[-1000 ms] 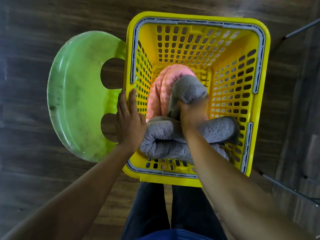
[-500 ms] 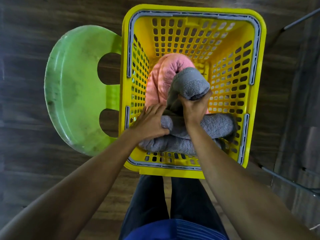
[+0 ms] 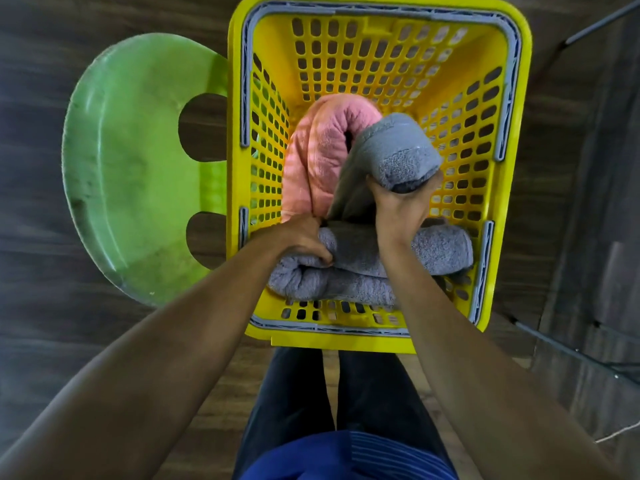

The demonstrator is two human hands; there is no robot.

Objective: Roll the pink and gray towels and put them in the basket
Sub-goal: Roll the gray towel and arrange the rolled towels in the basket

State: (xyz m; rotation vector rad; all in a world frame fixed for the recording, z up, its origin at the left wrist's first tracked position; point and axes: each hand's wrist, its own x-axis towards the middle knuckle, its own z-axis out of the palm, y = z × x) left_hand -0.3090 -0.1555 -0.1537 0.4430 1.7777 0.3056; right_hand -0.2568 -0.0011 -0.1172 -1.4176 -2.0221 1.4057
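Green plastic stool (image 3: pixel 138 174), round seat with two cut-outs, sits far left on the dark wood-look floor (image 3: pixel 41 306), touching or tucked just under the left side of the basket; can't tell which. Next right, the yellow perforated plastic basket (image 3: pixel 233 98), rectangular with a gray trim inside the rim, on the floor in front of the person's legs.

Inside it, left half: the pink rolled terry towel (image 3: pixel 322 154), standing on end and bent over at the top, close to the left wall. Left hand (image 3: pixel 301 240) reaches in at the base of the pink roll, fingers curled into the left end of the flat gray towel roll (image 3: pixel 349 285), which lies across the near side of the basket. It looks like two layers or a loose fold; the roll isn't tight.

Centre-right: the upright gray towel roll (image 3: pixel 398 150) leans against the pink one, touching it. Right hand (image 3: pixel 403 209) is clamped round its lower part, thumb and fingers wrapped on the cloth. Thin metal rods (image 3: pixel 588 26) cross the floor far right, well apart from the basket.

Progress, my read: nearly done. Pink and gray towels are rolled and already inside. What's left looks like tidying: seating the upright gray roll, tucking the flat one, then letting go with both hands. No towels visible outside the basket.
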